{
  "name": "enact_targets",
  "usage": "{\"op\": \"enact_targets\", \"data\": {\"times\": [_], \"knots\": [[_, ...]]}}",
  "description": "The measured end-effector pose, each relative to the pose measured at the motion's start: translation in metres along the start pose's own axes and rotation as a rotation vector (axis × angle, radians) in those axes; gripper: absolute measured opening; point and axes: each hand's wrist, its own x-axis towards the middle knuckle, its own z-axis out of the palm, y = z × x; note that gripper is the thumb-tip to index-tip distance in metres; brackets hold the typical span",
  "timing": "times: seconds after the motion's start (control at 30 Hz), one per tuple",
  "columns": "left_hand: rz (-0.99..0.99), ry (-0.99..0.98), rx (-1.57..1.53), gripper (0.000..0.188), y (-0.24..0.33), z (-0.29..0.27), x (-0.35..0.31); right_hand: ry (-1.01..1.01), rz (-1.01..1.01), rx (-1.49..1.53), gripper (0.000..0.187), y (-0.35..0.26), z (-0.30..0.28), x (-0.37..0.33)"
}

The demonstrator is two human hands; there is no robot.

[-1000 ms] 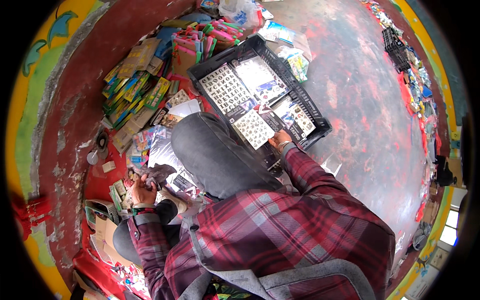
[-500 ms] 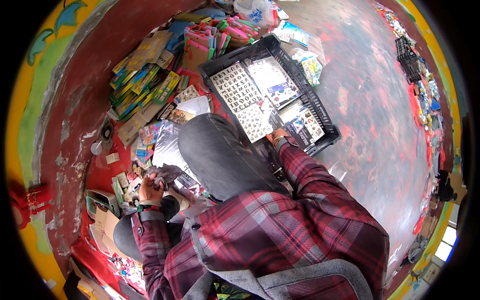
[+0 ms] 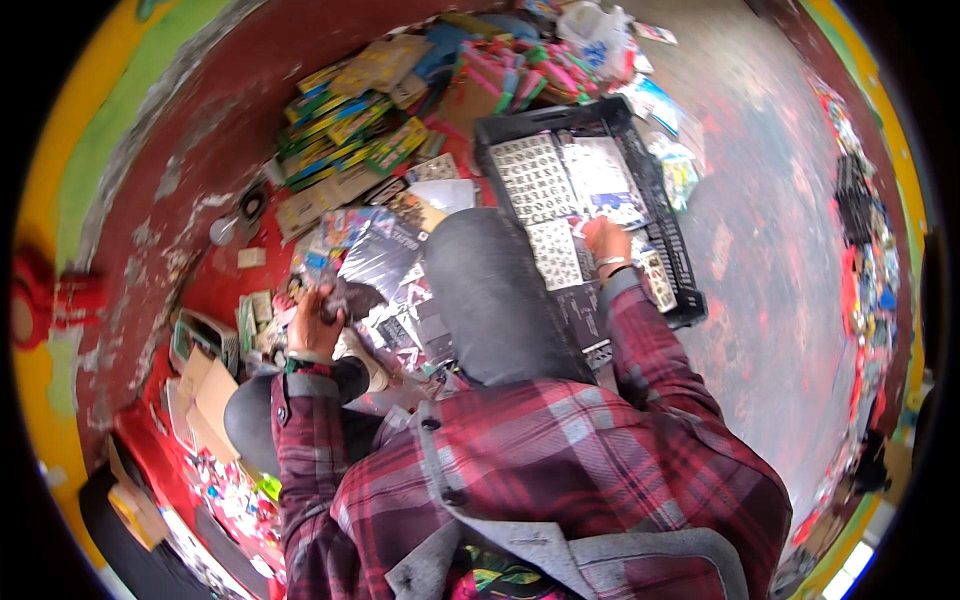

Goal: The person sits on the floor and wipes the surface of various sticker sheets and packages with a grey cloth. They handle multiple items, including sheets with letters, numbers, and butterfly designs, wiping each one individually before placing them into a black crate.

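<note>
My left hand (image 3: 316,318) is closed round a crumpled dark grey cloth (image 3: 353,298), beside my lower leg on the left. My right hand (image 3: 606,243) reaches into a black plastic crate (image 3: 688,265), its fingers curled over the sheets. Whether it pinches one of them is hidden. Inside the crate lie a white sheet with rows of black letters (image 3: 533,175), a small-patterned sheet (image 3: 556,256) and a glossy white sheet with a dark blue band (image 3: 600,170). Dark printed packs (image 3: 583,318) lie at the crate's near end, partly behind my knee.
Yellow-green boxes (image 3: 345,130) are piled at the far left, with pink and green items (image 3: 520,70) beyond. Dark shiny packets (image 3: 385,248) lie left of my knee. An open cardboard box (image 3: 210,400) stands near my left arm. Goods line the far right wall.
My right hand has moved from the crate's near end farther in over the sheets. The left hand keeps the cloth. The whole view has shifted.
</note>
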Motion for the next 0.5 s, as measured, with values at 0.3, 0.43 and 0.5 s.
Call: {"op": "enact_targets", "data": {"times": [0.3,0.43,0.5], "knots": [[0.316,-0.328,0.001,0.034,0.111,0.136,-0.112,-0.817,-1.287,-0.471,0.071,-0.274,0.198,-0.184],[0.493,-0.438,0.132,0.038,0.138,0.135,-0.137,-1.446,-0.597,0.051,0.057,-0.27,0.265,-0.21],[0.582,-0.319,0.091,0.041,0.146,0.12,-0.132,-1.387,-0.537,0.015,0.051,-0.276,0.279,-0.213]]}}
